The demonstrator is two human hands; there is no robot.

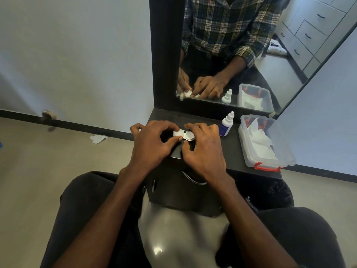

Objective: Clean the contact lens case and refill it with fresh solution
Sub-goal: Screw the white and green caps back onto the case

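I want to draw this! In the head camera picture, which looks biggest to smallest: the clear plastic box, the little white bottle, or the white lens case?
1. Clear plastic box with red latch, clearly largest.
2. Small white dropper bottle with blue label.
3. White double-cup contact lens case, though fingers hide part of it, so it is close to the bottle.

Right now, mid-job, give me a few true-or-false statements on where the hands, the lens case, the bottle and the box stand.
1. Both hands hold the white twin-cup contact lens case: the left hand and the right hand. True.
2. The small white dropper bottle with a blue label lies tipped over. False: it stands upright, cap on.
3. The clear plastic box with a red latch sits right of the bottle. True.
4. The box is shut with a lid. False: it is open, with white tissue inside.
5. A crumpled white tissue lies on the floor. True.
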